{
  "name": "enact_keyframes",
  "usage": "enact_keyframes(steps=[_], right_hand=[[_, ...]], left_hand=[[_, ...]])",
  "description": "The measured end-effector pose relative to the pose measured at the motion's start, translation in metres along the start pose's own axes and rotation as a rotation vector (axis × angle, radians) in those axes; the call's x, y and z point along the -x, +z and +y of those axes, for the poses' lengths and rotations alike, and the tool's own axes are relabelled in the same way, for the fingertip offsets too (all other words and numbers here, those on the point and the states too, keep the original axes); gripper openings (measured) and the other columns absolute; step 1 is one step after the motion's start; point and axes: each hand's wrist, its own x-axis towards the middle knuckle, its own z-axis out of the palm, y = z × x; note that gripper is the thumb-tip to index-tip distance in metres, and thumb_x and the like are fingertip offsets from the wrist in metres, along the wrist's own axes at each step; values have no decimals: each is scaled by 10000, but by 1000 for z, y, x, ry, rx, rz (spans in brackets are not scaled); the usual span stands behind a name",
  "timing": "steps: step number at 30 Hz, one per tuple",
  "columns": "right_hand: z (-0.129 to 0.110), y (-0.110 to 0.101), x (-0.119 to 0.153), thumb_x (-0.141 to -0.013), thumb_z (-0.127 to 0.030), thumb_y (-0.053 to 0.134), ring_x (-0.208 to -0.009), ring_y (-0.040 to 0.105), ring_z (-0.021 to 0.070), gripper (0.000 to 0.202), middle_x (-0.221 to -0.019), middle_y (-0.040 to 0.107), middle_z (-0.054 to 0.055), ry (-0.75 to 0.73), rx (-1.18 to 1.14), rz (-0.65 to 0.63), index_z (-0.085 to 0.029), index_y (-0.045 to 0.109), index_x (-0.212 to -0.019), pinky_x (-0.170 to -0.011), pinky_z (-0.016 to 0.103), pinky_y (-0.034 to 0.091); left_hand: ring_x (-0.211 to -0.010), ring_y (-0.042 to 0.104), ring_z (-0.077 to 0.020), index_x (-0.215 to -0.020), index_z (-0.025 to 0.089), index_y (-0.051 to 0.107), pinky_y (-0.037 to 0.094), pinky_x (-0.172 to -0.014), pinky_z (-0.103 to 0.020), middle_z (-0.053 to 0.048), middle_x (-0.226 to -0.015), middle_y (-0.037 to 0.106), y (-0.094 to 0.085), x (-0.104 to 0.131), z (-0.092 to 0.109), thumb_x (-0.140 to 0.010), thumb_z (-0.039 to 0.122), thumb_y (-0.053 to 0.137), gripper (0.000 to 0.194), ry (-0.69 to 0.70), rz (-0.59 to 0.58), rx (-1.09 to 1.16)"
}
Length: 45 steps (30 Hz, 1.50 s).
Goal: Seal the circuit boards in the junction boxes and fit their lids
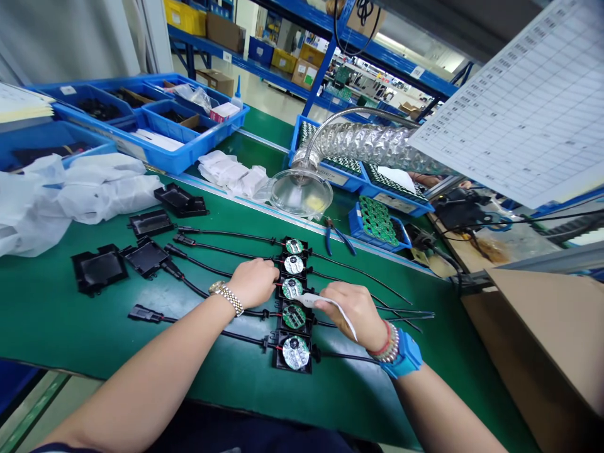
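Evidently the row of five black holders (278,361) lies on the green desk (226,390), running away from the person, each carrying a round circuit board. The right hand (352,313) has its grip closed around a white tube (336,306), whose nozzle points left and meets the middle board (292,289), third in the row. The left hand (256,283) is at the left side of that same board, its fingers bent down at the holder's edge; whether its grip pinches the cable there or only presses, I cannot tell. A watch is on the left wrist, while beads and a light blue band (408,355) circle the right. White material covers much of the nearest board (296,353), and the fourth board (293,316), just beyond it, shows mostly green. Black cables run left from the holders to plugs (145,313), and other black leads (352,357) extend to the right, some crossing one another. Farther left, black plastic housings (99,269) lie open beside white wrapped packets (101,185). Past the far end of the row are blue-handled pliers (338,237) and a clear round hood (302,192) on a silver duct. A small blue bin (379,223) of round green boards sits to the right of the pliers, and an open cardboard box (542,352) stands at the right.
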Motion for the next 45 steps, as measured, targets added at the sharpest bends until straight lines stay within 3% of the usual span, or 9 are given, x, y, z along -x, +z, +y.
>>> enact_keyframes(steps=[6,11,17,28,45], right_hand=[[3,-15,12,-932,-325,363,-485,385,95,375,-542,455,-5,187,-329,10,-168,492,-618,-493,227,305],[5,-11,15,-916,-357,387,-479,384,93,366,-534,439,-17,311,-461,-32,-180,482,-610,-464,223,314],[6,-6,12,-920,-367,369,-471,381,91,386,-527,428,-18,269,-431,-53,-183,457,-593,-456,220,310],[4,-3,9,-937,-362,328,-466,383,90,412,-531,446,-14,211,-347,-76,-179,465,-593,-472,221,307],[-6,-17,14,-950,-341,302,-484,418,95,422,-548,501,12,116,-289,-112,-171,499,-617,-502,219,322]], left_hand=[[-893,561,-203,-978,236,627,447,-685,-291,-28,-955,628,-13,23,11,-837,323,507,204,40,36,87],[-858,555,-204,-928,218,630,447,-703,-305,-28,-900,635,-1,46,21,-819,310,539,169,87,-49,92],[-814,555,-205,-850,199,638,450,-732,-321,-34,-848,629,12,44,22,-813,251,521,133,100,-53,67],[-736,554,-163,-796,192,641,423,-830,-313,-25,-816,630,16,41,21,-828,223,492,155,141,-22,77],[-770,543,-180,-769,192,633,421,-699,-285,-24,-806,625,16,41,21,-820,221,505,141,151,-9,59]])
